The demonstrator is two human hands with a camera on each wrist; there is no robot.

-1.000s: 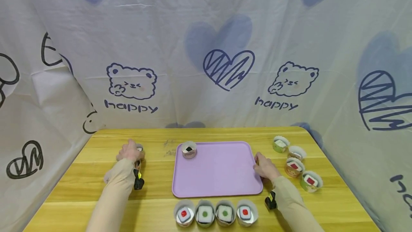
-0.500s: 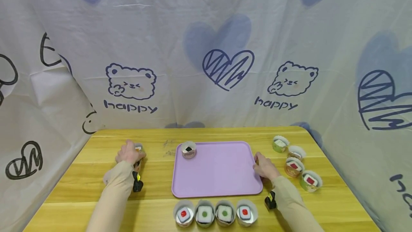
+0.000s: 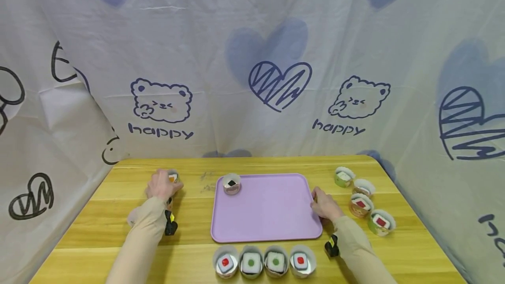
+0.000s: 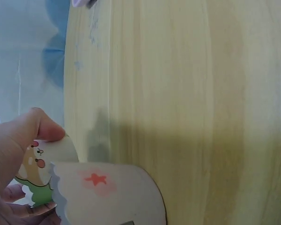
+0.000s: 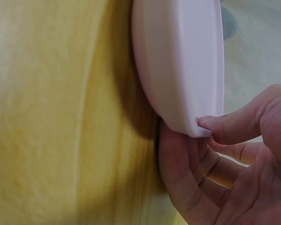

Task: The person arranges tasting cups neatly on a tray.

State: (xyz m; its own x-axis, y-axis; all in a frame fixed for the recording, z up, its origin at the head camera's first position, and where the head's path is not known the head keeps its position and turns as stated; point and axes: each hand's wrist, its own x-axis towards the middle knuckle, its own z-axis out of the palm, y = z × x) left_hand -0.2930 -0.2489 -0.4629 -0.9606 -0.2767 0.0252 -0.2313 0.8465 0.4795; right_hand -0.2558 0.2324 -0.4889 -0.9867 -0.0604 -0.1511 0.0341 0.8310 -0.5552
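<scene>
At the table's left side, my left hand (image 3: 159, 185) grips a paper cup (image 3: 172, 174) with a white and orange piece in it. In the left wrist view the thumb and fingers close around this cup (image 4: 61, 152), which has a cartoon animal print and a green part. A pale cup with a red mark (image 4: 110, 194) stands close in front of it. My right hand (image 3: 326, 204) pinches the right edge of a purple tray (image 3: 264, 209), thumb on top and fingers beneath, as the right wrist view shows. A cup (image 3: 231, 184) with a black-centred piece stands in the tray's far left corner.
Several cups (image 3: 251, 263) with sushi-like pieces line up before the tray. More cups (image 3: 360, 205) stand on the right side of the wooden table (image 3: 193, 222). A pinkish cup (image 3: 133, 216) is partly behind the left sleeve. A printed cloth (image 3: 221, 100) hangs behind.
My left hand has moved slightly right and away with the cup, and the cup's orange-topped piece now shows more. The right hand and the tray have stayed in place.
</scene>
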